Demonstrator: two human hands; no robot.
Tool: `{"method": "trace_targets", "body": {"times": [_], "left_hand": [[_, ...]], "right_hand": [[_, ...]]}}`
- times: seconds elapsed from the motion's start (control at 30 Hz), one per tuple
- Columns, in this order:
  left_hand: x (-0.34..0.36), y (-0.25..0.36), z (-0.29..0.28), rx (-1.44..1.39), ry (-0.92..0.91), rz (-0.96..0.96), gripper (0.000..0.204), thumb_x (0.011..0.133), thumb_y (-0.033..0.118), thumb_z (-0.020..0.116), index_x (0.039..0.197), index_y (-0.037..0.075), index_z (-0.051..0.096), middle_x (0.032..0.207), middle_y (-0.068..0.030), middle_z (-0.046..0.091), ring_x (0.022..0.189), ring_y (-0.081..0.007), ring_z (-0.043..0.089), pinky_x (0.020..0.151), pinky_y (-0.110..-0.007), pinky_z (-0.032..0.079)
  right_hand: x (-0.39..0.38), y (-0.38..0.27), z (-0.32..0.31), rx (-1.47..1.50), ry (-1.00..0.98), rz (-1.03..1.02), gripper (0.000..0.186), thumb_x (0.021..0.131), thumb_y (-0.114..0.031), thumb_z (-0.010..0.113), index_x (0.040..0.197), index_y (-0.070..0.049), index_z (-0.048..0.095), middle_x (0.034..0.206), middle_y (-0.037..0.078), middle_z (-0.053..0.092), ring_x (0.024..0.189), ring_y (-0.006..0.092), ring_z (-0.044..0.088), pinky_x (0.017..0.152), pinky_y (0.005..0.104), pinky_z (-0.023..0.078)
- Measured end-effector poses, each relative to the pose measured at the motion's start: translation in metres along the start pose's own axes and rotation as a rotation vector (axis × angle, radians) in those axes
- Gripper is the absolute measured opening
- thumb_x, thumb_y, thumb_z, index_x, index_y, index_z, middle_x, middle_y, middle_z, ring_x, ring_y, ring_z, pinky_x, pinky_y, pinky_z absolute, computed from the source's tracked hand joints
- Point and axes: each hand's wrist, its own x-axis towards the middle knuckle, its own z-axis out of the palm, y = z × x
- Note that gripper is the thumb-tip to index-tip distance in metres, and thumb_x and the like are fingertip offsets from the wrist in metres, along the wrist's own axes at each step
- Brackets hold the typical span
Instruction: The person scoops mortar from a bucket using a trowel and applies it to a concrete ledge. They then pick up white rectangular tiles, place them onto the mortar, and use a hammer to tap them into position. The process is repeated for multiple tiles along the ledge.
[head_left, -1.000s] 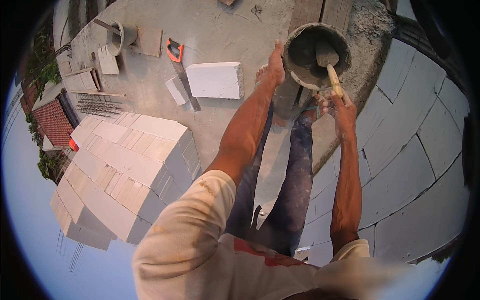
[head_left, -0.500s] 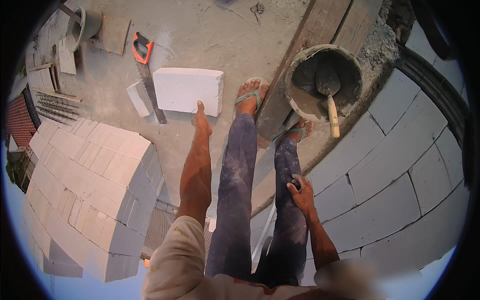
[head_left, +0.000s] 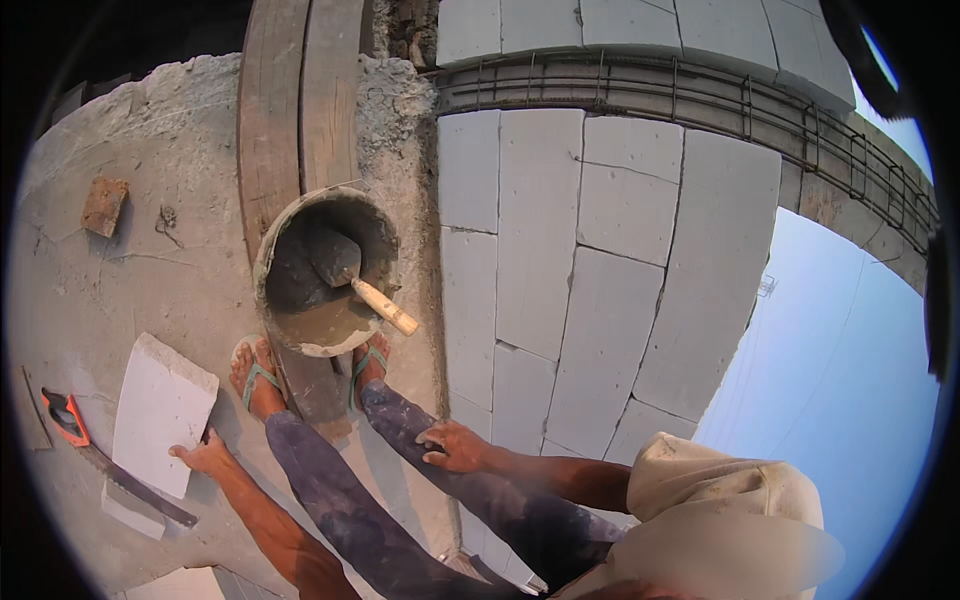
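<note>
**Left hand at the block's edge, right hand on the knee**

The left hand (head_left: 203,457) reaches out and down to a pale rectangular block (head_left: 160,412) lying flat on the concrete floor (head_left: 130,270). The fingers are loosely spread, tips at or just beside the block's near lower corner; they close on nothing, and whether they touch it I cannot tell. The block lies up and to the left of those fingers, its long axis running from the lower left up toward the feet. The left hand is much the nearer; the right hand (head_left: 452,447) rests flat and open on the right leg, well apart from the block.

A saw with an orange handle (head_left: 66,416) lies just left of the block, its blade passing under the lower corner. Beyond the feet stands a bucket (head_left: 325,272) part-filled with grey mortar, a trowel (head_left: 352,277) leaning in it, wooden handle pointing right. The bucket sits on a plank (head_left: 300,90). To the right runs a wall (head_left: 600,260) of pale blocks. No labels or signs show.
</note>
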Motion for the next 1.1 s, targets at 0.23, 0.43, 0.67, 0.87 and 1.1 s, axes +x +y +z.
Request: {"method": "trace_targets", "body": {"times": [0.23,0.43,0.67,0.87,1.1], "left_hand": [[0.039,0.047,-0.019,-0.201,0.279,-0.062,0.084,0.091,0.045,0.075,0.159,0.012,0.041,0.164,-0.0174,0.033,0.154,-0.0397,0.023,0.121,-0.070,0.020],[0.047,0.097,-0.008,-0.392,0.522,-0.223,0.101,0.077,0.041,0.090,0.160,0.011,0.040,0.164,-0.0188,0.027,0.156,-0.0401,0.016,0.123,-0.067,0.017],[0.045,0.104,0.001,-0.156,0.390,-0.082,0.081,0.089,0.038,0.079,0.155,0.006,0.044,0.158,-0.0134,0.043,0.151,-0.0377,0.026,0.123,-0.065,0.015],[0.088,0.136,-0.070,0.408,0.018,0.176,0.073,0.097,0.052,0.069,0.148,0.002,0.050,0.148,-0.0128,0.053,0.130,-0.0344,0.045,0.102,-0.059,0.034],[0.010,0.156,0.012,0.204,0.019,0.021,0.073,0.088,0.054,0.080,0.143,0.012,0.057,0.140,-0.0074,0.061,0.128,-0.0341,0.052,0.099,-0.057,0.041]], "right_hand": [[0.001,-0.010,0.034,0.098,-0.042,-0.041,0.046,0.097,-0.039,0.067,0.134,-0.011,0.065,0.117,0.012,0.068,0.114,0.0344,0.059,0.105,0.0466,0.045],[0.010,-0.013,0.031,0.153,-0.108,-0.018,0.046,0.097,-0.040,0.067,0.134,-0.013,0.065,0.115,0.009,0.067,0.114,0.0333,0.058,0.104,0.0470,0.044],[0.003,-0.002,0.032,0.146,-0.085,-0.050,0.047,0.097,-0.041,0.066,0.135,-0.013,0.064,0.116,0.009,0.067,0.115,0.0337,0.058,0.104,0.0473,0.044],[0.008,-0.005,0.015,0.148,-0.122,-0.066,0.046,0.097,-0.038,0.068,0.134,-0.012,0.066,0.117,0.010,0.069,0.118,0.0337,0.059,0.106,0.0459,0.044],[0.007,-0.019,0.011,0.180,-0.165,-0.011,0.047,0.097,-0.034,0.071,0.136,-0.008,0.066,0.121,0.013,0.070,0.119,0.0332,0.061,0.106,0.0453,0.048]]}}
